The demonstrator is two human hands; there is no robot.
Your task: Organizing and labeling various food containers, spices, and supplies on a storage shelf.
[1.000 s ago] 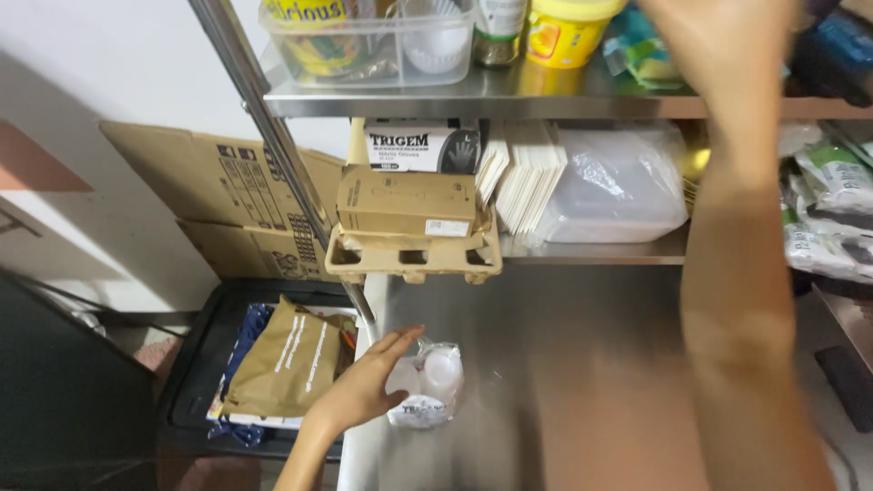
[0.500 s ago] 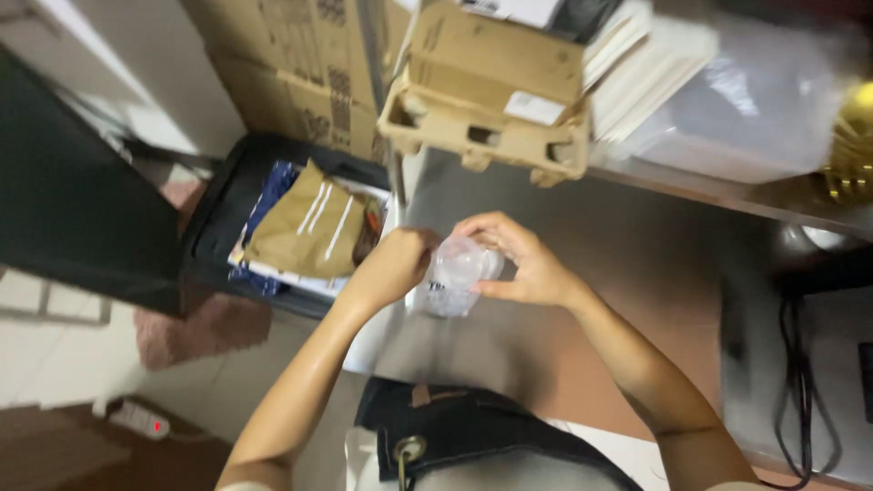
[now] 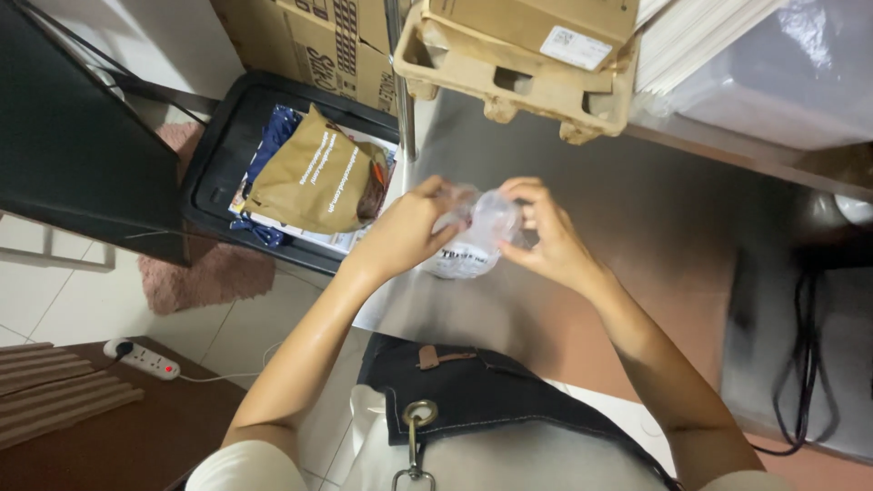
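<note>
Fingers of both hands pinch a clear, crinkled plastic bag just above the steel counter: left hand grips its near side, right hand its top. Thin film, tight pinch: pull unevenly and it could tear, or slip off the edge toward the black crate.
</note>
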